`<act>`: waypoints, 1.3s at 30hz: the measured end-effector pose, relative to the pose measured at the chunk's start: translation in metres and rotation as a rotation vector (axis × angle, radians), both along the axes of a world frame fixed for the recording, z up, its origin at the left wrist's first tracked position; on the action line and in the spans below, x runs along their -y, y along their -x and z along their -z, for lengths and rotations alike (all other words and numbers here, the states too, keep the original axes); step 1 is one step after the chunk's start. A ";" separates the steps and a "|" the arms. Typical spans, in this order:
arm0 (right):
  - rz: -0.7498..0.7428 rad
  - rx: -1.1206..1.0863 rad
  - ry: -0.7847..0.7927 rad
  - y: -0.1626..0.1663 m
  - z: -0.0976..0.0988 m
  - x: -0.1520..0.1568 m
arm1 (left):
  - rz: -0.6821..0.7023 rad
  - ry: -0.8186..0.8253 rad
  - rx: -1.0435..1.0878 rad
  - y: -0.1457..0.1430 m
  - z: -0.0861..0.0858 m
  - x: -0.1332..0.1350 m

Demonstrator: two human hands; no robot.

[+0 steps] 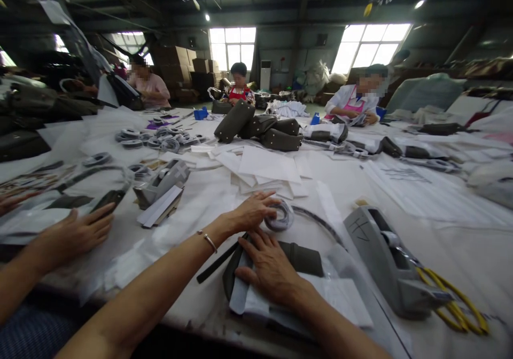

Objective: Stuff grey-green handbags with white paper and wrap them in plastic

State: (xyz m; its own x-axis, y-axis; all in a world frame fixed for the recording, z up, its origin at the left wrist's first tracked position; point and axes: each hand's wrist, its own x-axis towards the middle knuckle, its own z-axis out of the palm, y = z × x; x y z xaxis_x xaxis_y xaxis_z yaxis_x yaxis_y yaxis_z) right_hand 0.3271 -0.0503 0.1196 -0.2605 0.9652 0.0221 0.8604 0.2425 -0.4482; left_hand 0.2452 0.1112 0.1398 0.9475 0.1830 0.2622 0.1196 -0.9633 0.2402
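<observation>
My left hand [256,209], with a bracelet at its wrist, has its fingers closed on the edge of a coiled strap [279,216] in grey wrapping. Just below, my right hand [272,265] lies flat with fingers spread on a dark olive handbag [302,258]. White paper and clear plastic cover part of the bag, which lies at the table's front edge. Its curved handle [320,223] arches out beyond the coil, and a dark strap end [216,263] sticks out to the left.
A grey tape dispenser [385,263] and yellow-handled scissors [457,300] lie right; another tape dispenser [162,182] stands left. A neighbour's hand [76,236] rests on another bag. Beyond are white sheets [268,164], wrapped coils [164,137], dark bags [260,126] and several co-workers.
</observation>
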 end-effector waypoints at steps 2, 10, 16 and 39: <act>0.001 0.003 -0.013 0.000 0.000 0.000 | -0.056 0.026 -0.003 -0.003 0.010 0.001; 0.007 -0.123 -0.046 -0.004 0.001 0.000 | -0.637 0.329 0.075 0.009 0.030 0.002; 0.120 -0.183 -0.234 -0.040 -0.026 -0.006 | -0.689 0.459 0.063 0.008 0.046 0.006; 0.264 0.485 0.039 -0.088 -0.012 -0.085 | -0.568 0.433 -0.078 0.031 0.036 0.021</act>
State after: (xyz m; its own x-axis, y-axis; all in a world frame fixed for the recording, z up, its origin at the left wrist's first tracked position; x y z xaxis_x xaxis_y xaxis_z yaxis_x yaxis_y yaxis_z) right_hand 0.4154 0.0348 0.1311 0.0193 0.9968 -0.0773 0.9998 -0.0186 0.0101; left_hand 0.2140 0.0903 0.1037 0.6877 0.7259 -0.0102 0.6068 -0.5671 0.5570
